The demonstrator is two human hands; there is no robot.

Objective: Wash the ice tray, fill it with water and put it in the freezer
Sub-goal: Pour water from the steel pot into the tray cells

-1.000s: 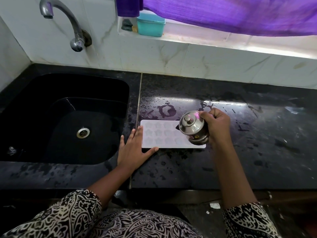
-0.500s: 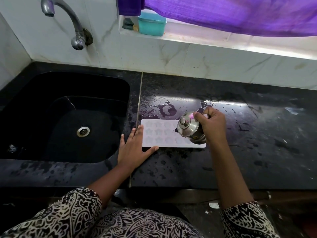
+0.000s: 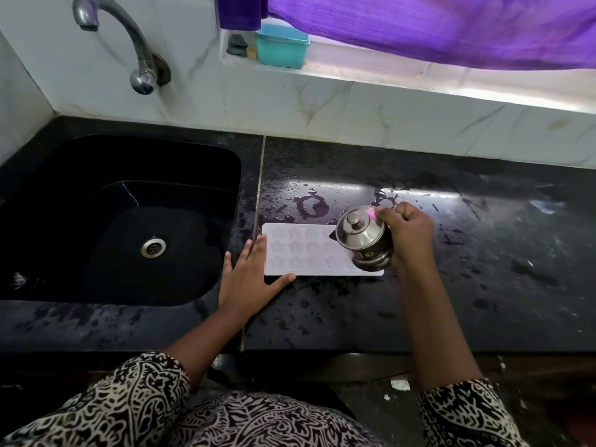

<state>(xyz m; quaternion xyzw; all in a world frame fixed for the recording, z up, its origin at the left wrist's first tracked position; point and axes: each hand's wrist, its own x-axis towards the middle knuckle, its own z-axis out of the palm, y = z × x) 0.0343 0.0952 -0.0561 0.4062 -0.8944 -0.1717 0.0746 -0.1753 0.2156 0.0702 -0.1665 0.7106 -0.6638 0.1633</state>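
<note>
A white ice tray (image 3: 300,253) with star-shaped cells lies flat on the wet black counter (image 3: 451,285), just right of the sink. My left hand (image 3: 250,279) rests flat on the counter with straight fingers against the tray's left end and its thumb along the front edge. My right hand (image 3: 404,235) grips a small steel jug (image 3: 362,238) with a knobbed lid, tilted left over the tray's right end. The jug hides that end of the tray.
The black sink (image 3: 122,221) with its drain sits at the left under a steel tap (image 3: 129,43). A teal box (image 3: 282,45) stands on the window ledge below a purple curtain (image 3: 435,24). Water puddles lie behind the tray.
The jug has shifted slightly left over the tray and tilted a little more. My left hand has stayed in place.
</note>
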